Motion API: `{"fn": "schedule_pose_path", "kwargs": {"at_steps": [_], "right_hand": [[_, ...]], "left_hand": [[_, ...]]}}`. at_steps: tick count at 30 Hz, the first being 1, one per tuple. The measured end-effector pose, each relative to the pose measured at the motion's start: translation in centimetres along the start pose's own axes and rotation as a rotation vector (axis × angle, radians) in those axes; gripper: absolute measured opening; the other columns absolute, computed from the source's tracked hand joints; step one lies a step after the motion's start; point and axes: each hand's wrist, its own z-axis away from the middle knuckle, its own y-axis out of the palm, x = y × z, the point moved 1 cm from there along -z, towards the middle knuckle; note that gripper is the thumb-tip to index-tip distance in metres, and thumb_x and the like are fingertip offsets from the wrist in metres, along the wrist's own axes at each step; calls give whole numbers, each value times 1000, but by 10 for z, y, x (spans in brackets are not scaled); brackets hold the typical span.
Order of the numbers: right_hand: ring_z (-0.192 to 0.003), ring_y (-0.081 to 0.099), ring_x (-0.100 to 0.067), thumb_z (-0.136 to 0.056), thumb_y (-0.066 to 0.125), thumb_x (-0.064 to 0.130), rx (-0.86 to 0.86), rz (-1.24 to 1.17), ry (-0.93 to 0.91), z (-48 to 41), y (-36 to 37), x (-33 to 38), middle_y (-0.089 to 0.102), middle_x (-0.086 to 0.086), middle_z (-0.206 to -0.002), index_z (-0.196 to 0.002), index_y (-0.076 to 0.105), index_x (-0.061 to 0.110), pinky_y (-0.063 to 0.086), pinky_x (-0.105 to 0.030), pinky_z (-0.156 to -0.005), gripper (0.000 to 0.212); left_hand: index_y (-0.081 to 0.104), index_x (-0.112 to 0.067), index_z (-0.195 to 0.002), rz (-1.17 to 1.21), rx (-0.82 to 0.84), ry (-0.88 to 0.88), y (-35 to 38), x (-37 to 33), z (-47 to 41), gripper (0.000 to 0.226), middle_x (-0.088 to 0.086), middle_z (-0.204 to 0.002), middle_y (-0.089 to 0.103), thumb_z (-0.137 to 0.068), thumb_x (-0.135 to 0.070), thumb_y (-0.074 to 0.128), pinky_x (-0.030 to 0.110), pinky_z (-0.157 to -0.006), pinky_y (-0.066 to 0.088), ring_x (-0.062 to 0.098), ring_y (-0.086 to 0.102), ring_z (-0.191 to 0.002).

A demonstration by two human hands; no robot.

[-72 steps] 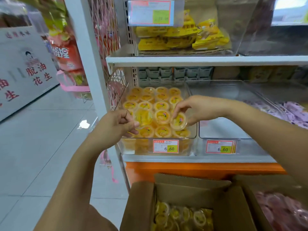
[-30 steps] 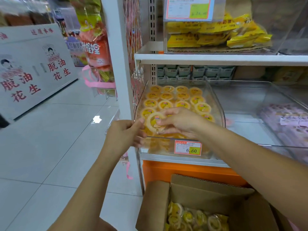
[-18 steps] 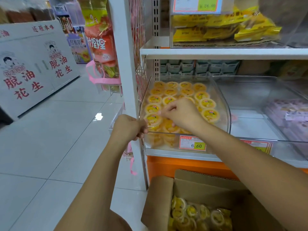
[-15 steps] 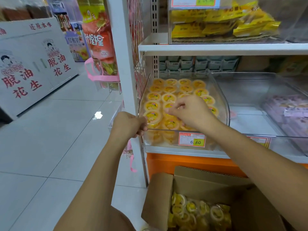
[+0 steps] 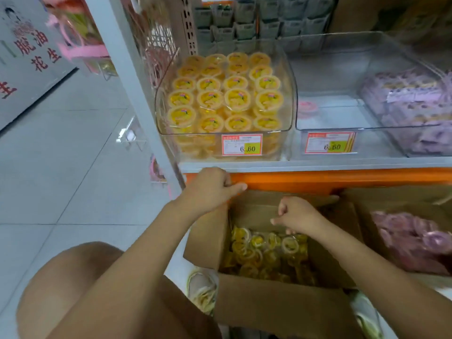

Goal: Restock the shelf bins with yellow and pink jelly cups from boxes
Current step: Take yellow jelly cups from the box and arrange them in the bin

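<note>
Box of brown cardboard, open, low beneath clear plastic shelf bin; left hand curled at its left edge, grip unclear; right hand nearer, curled, seemingly empty, just above loose yellow jelly cups straight below.

Clear left bin holds upright yellow cups in tight rows. Middle bin holds one pink cup. Below, open left box holds loose yellow cups; right box holds pink cups.
</note>
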Motion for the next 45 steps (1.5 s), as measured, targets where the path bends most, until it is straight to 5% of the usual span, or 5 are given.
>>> {"fn": "schedule_pose_path", "kwargs": {"at_steps": [6,10,22,36,45], "right_hand": [[-102,63,-22,-89,63,21,131,-81,240,-61,66,-84,64,-9,-112,-115,63,8,53,-34,-90,30],[-95,60,-20,-90,61,16,67,-380,331,-76,89,-111,65,-6,-101,-103,62,6,44,-6,-61,16],[-99,63,-31,-90,60,26,-73,-290,300,-122,136,-124,69,-15,-101,-93,69,6,48,-31,-80,22],[-65,53,-15,-86,68,14,54,-635,294,-104,105,-123,60,-6,-75,-78,64,13,45,-26,-64,9],[-97,67,-22,-82,64,-3,322,-1145,-87,-4,-16,-86,67,-16,-102,-86,58,4,57,-26,-82,10]], "left_hand": [[64,-21,-114,-58,351,-256,135,33,-25,35,0,-115,64,-91,-46,53,29,-87,46,21,59,-107],[61,-2,-118,138,431,-510,200,57,-27,41,16,-121,60,-98,-33,42,30,-88,43,31,55,-117],[49,-16,-122,2125,-491,-1408,258,79,-56,25,6,-87,51,-99,-24,45,12,-29,38,15,48,-63],[49,-1,-77,2042,-285,-1341,232,58,-48,29,3,-65,48,-100,-16,41,13,-29,35,7,48,-31],[50,-7,-66,1553,95,-719,125,-14,5,26,3,-52,60,-92,-7,48,12,-42,45,7,53,-43]]}}
